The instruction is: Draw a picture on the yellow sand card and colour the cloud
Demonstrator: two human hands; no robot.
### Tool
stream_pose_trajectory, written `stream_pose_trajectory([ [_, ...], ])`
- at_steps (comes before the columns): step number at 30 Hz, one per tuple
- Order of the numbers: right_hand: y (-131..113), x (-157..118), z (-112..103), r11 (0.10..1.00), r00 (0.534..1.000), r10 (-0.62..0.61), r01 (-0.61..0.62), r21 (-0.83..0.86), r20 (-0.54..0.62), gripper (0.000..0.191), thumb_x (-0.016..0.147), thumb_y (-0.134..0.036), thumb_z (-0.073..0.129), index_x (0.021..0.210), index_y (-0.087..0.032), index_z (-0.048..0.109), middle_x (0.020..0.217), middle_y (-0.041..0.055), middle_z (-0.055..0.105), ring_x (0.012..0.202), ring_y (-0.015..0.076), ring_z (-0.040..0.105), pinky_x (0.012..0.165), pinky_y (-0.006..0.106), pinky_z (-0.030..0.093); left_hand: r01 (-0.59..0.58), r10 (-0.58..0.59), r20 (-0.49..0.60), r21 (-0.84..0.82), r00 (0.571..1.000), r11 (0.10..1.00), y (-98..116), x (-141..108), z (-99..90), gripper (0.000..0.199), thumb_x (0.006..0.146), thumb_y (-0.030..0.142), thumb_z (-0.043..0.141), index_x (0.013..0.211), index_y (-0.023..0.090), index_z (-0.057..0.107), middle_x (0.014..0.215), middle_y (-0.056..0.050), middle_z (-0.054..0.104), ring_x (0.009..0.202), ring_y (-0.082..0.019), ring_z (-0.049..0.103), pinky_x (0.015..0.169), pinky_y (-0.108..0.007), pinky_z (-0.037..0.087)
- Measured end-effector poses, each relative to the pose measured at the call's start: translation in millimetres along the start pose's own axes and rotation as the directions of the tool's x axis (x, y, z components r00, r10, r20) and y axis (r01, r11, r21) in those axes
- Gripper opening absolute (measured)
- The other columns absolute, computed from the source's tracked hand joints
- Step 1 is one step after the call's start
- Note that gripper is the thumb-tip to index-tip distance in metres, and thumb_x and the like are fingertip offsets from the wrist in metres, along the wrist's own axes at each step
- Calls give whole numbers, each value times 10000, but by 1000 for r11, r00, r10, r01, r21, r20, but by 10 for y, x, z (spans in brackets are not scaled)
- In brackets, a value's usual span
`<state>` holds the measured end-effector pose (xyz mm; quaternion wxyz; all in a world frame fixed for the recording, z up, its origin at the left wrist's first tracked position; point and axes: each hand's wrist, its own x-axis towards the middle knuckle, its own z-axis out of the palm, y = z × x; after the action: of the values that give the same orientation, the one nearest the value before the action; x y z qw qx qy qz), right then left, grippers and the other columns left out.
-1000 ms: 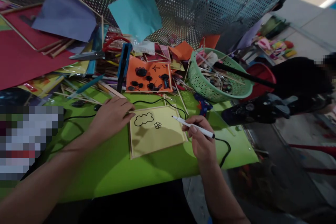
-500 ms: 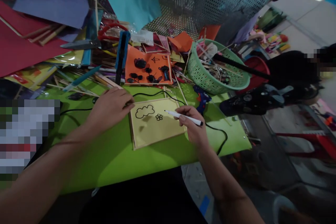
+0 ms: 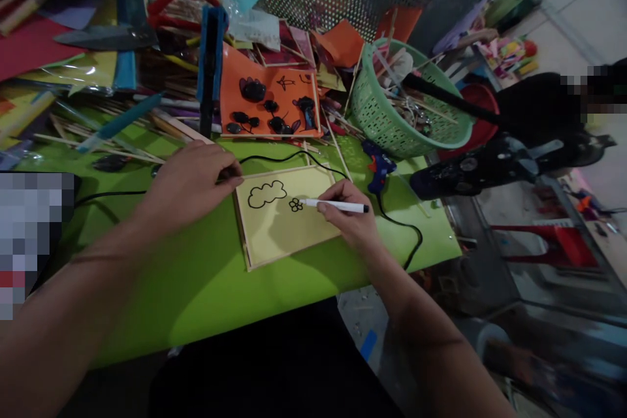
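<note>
A yellow sheet (image 3: 274, 232) edged with thin sticks lies on the green table, bearing a black cloud outline (image 3: 267, 194) and a small flower drawing (image 3: 296, 204). My right hand (image 3: 350, 212) pinches a white marker (image 3: 345, 206) with a black end; its tip is at the flower's right side. At the sheet's upper left corner rests my left hand (image 3: 200, 173), fingers curled, thumb and fingertips close together at the frame's edge. Whether those fingers grip the frame is too small to tell.
Behind the sheet stand an orange decorated panel (image 3: 289, 95) and a blue-black upright piece (image 3: 210, 59). A blue glue gun (image 3: 379, 166) with a black cable lies right, near a green basket (image 3: 409, 121). Scissors (image 3: 108, 37), sticks and coloured paper crowd the left.
The marker has moved left and levelled out, bringing its tip to the flower. My left hand stays at the sheet's corner. The camera view has shifted slightly.
</note>
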<state>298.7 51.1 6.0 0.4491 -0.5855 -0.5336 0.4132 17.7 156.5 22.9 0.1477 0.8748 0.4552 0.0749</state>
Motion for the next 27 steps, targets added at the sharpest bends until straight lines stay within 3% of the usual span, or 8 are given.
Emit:
stream_pose_trajectory([
  [27, -22, 16, 37, 999, 1000, -18, 19, -46, 9, 183, 815, -329, 779, 796, -225, 630, 656, -46, 551, 561, 107, 395, 515, 266, 293, -33, 33, -19, -1, 999, 999, -87, 10, 76, 228, 958, 319, 549, 933, 172, 722, 931, -92, 722, 856, -255, 604, 804, -385, 435],
])
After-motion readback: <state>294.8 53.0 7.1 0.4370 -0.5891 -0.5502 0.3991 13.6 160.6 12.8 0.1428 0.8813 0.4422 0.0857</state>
